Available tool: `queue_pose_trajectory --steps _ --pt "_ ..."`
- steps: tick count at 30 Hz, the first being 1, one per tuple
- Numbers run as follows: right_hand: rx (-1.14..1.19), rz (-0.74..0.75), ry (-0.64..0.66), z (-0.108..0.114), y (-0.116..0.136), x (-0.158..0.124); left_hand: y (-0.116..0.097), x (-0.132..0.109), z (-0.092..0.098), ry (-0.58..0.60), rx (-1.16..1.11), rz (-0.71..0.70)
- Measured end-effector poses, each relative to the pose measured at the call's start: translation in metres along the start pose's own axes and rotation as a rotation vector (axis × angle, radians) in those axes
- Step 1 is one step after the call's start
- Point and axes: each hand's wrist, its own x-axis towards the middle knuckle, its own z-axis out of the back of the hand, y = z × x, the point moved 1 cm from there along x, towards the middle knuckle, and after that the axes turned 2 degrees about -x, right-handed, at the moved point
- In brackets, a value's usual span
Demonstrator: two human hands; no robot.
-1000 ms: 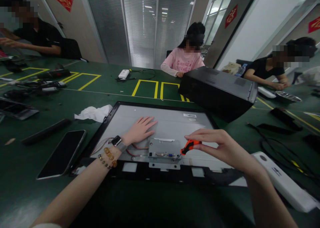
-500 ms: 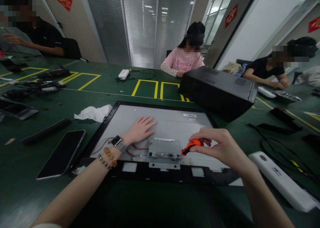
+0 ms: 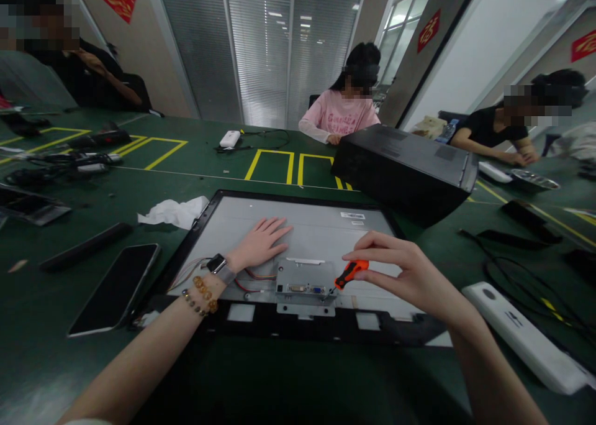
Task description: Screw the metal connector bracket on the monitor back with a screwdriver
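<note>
A monitor panel [image 3: 321, 226] lies flat on the green table, its grey metal back facing up and a black frame around it. My left hand [image 3: 262, 246] rests on that back with fingers spread, holding nothing. Pinched in the fingertips of my right hand [image 3: 395, 263] is an orange and black screwdriver [image 3: 350, 273]. It slants down to the left, its tip beside the blue video port on a metal connector box [image 3: 305, 277]; whether the tip sits in a screw is too small to tell. Thin coloured wires [image 3: 251, 283] run from the box's left side beneath my left wrist.
A smartphone [image 3: 116, 288], a dark bar [image 3: 86, 246] and crumpled white tissue [image 3: 174, 212] lie to the left. Behind the panel's right corner stands a large black case [image 3: 405, 170]. A long white device [image 3: 521, 335] and cables are on the right. Several people sit around the table.
My right fingers have loosened and shifted slightly around the screwdriver's handle, which has moved a little left. My left hand stays put. The person at far left has raised a hand toward the head.
</note>
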Motion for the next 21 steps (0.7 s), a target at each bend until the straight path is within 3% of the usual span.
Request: queue_pose_trajectory --steps 21 --pt "0.228 0.021 0.155 0.0007 0.0054 -0.0016 -0.0005 -0.0001 0.0002 -0.008 0.007 -0.009"
